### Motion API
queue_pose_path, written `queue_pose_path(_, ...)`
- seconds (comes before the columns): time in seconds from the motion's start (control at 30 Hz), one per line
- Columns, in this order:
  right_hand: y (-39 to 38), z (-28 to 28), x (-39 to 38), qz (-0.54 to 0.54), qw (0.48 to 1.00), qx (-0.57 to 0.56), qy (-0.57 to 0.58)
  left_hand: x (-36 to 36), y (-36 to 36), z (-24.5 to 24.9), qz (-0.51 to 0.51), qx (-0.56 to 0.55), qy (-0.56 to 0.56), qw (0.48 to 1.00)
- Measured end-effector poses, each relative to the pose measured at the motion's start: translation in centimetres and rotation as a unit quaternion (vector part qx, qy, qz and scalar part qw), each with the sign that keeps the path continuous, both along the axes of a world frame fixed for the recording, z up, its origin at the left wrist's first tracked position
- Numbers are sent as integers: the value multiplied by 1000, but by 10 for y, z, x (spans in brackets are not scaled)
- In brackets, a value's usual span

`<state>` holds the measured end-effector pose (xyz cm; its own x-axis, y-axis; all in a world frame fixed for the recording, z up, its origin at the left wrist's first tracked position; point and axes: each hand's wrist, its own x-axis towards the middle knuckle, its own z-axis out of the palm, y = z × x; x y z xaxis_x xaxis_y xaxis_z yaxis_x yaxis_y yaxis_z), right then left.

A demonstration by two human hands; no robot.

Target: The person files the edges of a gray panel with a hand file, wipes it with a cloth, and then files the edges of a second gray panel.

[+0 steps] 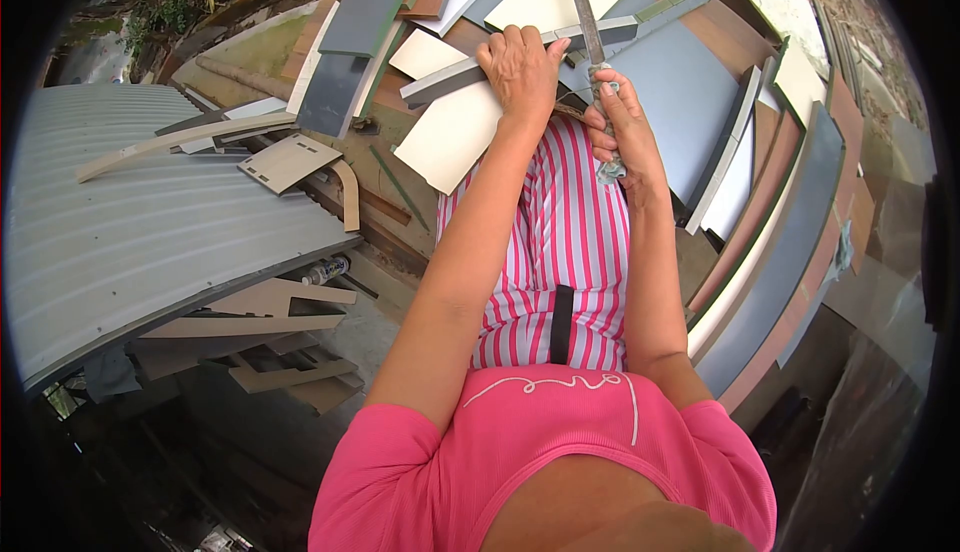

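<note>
My left hand (522, 74) is closed over a long narrow grey strip of board (445, 82), which runs slantwise above my lap. In my right hand (630, 127) is the cloth-wrapped handle (604, 102) of a long, flat, narrow metal blade (582, 7); whether it is a knife or a file I cannot tell. The blade points away from me and crosses the strip just right of my left hand. Under the strip, a cream board piece (455, 137) lies by my left wrist. A wide blue-grey panel (670, 92) is beyond my right hand.
Offcut boards are piled ahead and along the right, including a long curved-looking grey board (800, 242). To the left is a corrugated metal sheet (150, 212) with a thin wooden strip (180, 142) on it. Below its edge lie a white bottle (325, 270) and brown offcuts (250, 327).
</note>
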<state>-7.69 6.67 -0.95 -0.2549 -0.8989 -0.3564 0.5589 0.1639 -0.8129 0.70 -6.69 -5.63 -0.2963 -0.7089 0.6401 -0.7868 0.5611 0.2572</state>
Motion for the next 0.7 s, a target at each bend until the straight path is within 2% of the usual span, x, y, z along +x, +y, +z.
queue_pose_path(0.23,17,-2,5,-6,999,33,15,1,-1,-3,1,-12,-7,1000)
queue_pose_path(0.5,7,-2,1,0,1000,6,13,1,0,-1,-3,-10,5,1000)
queue_pose_path(0.7,10,-5,2,-5,999,27,18,1,1,-1,-4,-13,0,1000)
